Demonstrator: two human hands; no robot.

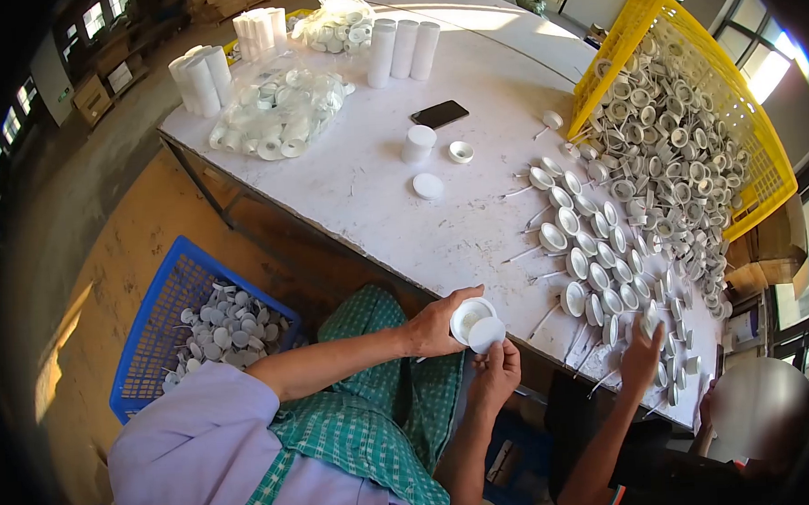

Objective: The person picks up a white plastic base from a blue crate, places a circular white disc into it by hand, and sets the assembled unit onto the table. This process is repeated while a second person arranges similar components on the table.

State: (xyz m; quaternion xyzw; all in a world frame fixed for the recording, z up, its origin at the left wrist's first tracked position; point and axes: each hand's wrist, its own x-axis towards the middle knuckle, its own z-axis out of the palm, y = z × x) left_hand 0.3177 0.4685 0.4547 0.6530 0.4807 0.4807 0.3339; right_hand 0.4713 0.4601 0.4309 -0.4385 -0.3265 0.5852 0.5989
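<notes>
Near the table's front edge, my left hand (433,326) is wrapped round a round white cup-like housing (466,317), its open side up. My right hand (497,372) pinches a flat white disc (487,334), which overlaps the housing's lower right part. Farther back on the table lie another white disc (428,186), a short stack of discs (419,140) and a small white ring-shaped cup (460,152).
A yellow crate (755,124) spills white housings onto the table (374,195) at right. A co-worker's hand (642,361) touches the rows of housings. A blue basket (145,357) of white parts stands lower left. Disc stacks, bags and a black phone (439,114) lie farther back.
</notes>
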